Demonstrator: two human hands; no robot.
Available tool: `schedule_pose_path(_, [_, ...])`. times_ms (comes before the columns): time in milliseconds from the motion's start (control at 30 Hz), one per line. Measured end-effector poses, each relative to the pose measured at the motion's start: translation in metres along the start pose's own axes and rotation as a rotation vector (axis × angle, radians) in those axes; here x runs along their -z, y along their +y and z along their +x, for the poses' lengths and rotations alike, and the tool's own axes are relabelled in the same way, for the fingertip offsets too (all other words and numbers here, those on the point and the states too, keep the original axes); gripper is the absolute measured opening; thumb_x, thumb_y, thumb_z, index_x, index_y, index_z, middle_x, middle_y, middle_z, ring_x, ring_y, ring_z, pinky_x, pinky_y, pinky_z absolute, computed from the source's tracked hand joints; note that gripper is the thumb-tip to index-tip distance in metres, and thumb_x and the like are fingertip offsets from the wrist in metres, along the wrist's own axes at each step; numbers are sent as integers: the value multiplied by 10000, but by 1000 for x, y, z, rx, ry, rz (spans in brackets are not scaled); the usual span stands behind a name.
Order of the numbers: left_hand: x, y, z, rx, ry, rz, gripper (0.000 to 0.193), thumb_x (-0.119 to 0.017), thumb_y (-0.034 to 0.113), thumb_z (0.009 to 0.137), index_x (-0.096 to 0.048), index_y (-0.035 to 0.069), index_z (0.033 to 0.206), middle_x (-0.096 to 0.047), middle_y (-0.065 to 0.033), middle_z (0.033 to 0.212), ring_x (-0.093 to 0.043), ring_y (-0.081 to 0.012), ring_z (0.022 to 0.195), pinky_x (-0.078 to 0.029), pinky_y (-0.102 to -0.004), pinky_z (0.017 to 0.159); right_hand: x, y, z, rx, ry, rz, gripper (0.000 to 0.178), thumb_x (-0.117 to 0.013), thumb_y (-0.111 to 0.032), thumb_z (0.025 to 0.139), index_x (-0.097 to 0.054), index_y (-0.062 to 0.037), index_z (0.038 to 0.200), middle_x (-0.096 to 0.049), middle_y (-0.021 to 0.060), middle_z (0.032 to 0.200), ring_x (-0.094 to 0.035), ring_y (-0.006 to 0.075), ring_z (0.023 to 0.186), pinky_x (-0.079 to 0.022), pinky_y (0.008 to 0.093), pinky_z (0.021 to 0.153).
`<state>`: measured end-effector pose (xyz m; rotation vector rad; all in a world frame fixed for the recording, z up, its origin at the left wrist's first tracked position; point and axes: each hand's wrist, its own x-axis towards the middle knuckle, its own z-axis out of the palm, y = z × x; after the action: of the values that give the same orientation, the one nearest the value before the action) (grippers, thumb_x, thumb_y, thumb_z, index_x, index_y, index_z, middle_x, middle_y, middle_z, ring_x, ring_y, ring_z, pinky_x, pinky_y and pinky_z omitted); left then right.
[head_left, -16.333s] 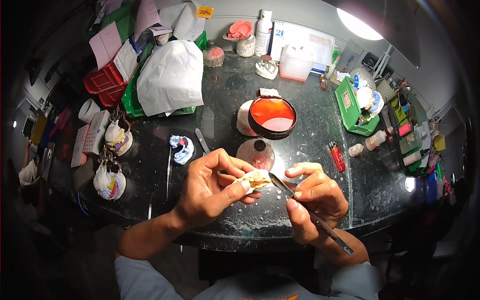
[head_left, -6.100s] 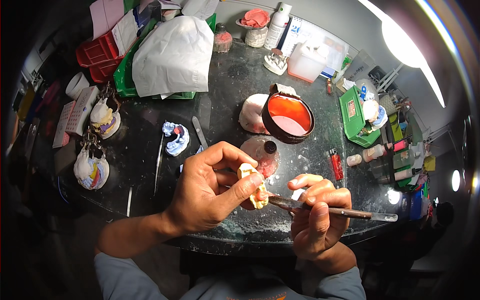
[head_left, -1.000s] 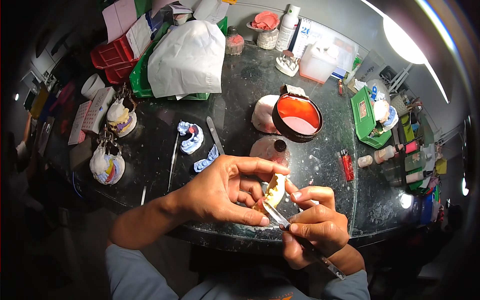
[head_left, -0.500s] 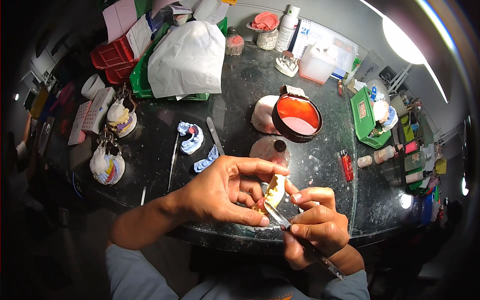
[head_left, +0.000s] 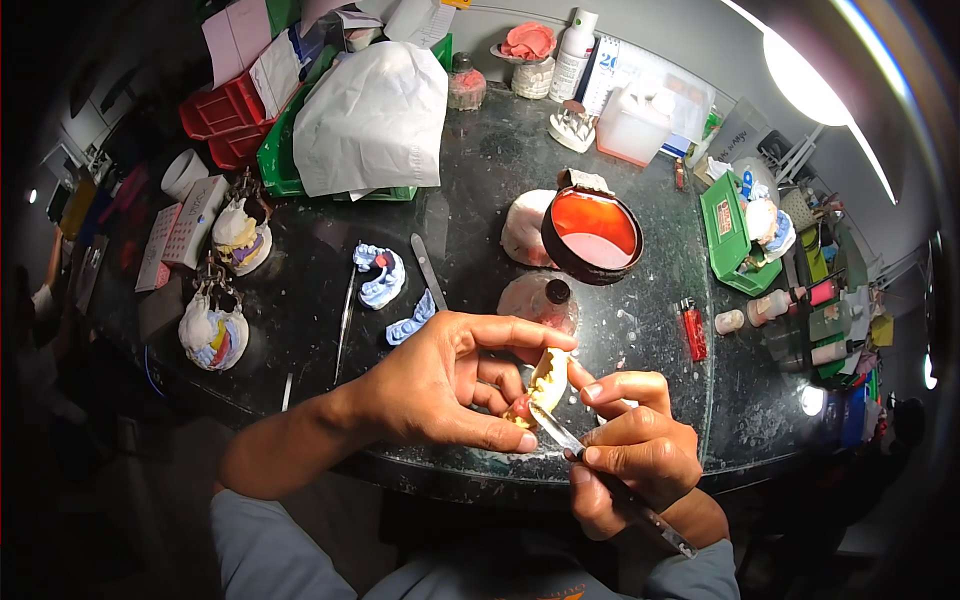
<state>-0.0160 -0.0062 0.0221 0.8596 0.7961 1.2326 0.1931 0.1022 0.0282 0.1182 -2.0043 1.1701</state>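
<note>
My left hand (head_left: 445, 385) grips a small cream-coloured dental cast (head_left: 545, 382) with a pinkish wax part at its lower end, held just above the near edge of the dark round table (head_left: 480, 190). My right hand (head_left: 630, 455) holds a thin metal carving tool (head_left: 600, 475) like a pen. Its tip rests against the cast's lower side, and its handle runs down to the right past my wrist.
Behind my hands stand a round bowl with orange-red contents (head_left: 592, 232), a small glass burner (head_left: 545, 300) and a red lighter (head_left: 692, 330). Blue dental impressions (head_left: 378, 275), metal instruments (head_left: 428, 270), plaster models on articulators (head_left: 212, 325), and red and green trays (head_left: 735, 235) surround them.
Over the last second almost nothing shifts: both hands stay at the table's near edge with the tool tip on the cast. Earlier the cast was held flatter and nearer the middle.
</note>
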Motion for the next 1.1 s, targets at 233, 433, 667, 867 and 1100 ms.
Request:
schedule_pose_path(233, [-2,0,0,10,-3,-7,793,-768,-167,780,-432,-43,1487,-625,-123,1242,-683,-129,973,-593,-245,843,3,10,-3,1,153,-74,236,-733,62,747,-636,-24,944,-675,112,789,-642,329,989,-564,468,897])
schedule_pose_path(433, [-1,-2,-2,55,39,16,743,-776,-164,772,-471,-63,1442,-643,-155,1248,-697,-138,942,-598,-243,841,1,35,1,-174,341,-109,189,-722,83,808,-656,20,973,-671,120,898,-624,257,996,-506,359,851])
schedule_pose_path(667, [-2,-2,-1,59,26,83,741,-818,-133,745,-514,-64,1417,-661,-115,1179,-670,-75,924,-575,-206,831,-6,38,3,-252,385,-8,194,-744,69,857,-679,34,1036,-606,156,1116,-676,129,853,-576,238,706])
schedule_pose_path(867, [-2,-2,-1,47,28,81,756,-821,-136,738,-510,-64,1424,-665,-114,1178,-661,-71,927,-573,-203,829,-5,39,4,-242,361,-23,202,-746,70,857,-682,32,1044,-617,153,1097,-674,136,863,-574,250,723])
schedule_pose_path(1100, [-2,-3,-2,29,14,73,772,-826,-134,734,-500,-69,1430,-664,-128,1188,-659,-75,932,-574,-207,826,-6,40,3,-233,349,-32,199,-742,70,862,-677,36,1048,-612,153,1101,-679,141,866,-578,250,728])
